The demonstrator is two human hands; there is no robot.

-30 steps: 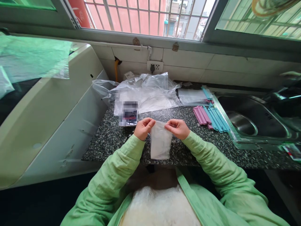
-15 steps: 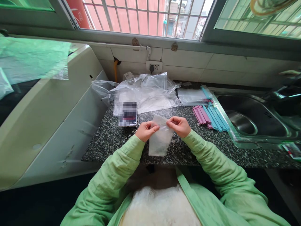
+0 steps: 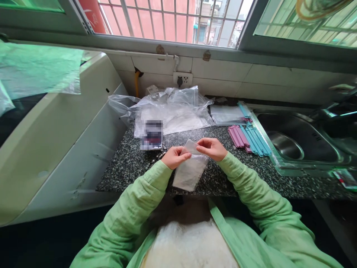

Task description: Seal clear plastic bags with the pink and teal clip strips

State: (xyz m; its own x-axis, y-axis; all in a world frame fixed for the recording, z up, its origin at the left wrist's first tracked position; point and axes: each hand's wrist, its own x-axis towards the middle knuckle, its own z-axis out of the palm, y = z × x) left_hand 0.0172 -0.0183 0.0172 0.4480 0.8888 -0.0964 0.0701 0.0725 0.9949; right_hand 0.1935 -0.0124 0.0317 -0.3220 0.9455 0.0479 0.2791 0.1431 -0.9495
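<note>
Plastic bag (image 3: 189,172), small and clear, is what we've got pinched at its top edge from both sides, hanging tilted over the front edge of the bench (image 3: 128,163). Our left hand (image 3: 174,156) has its fingers closed on the top left corner, and our right hand (image 3: 212,148) has its fingers closed on the top right. Toward the back edge there's a heap of clear bags (image 3: 170,108), with a blurred card (image 3: 152,134) just in front of it. Pink and blue clips (image 3: 248,138) lie near the sink (image 3: 295,145) on the right.
</note>
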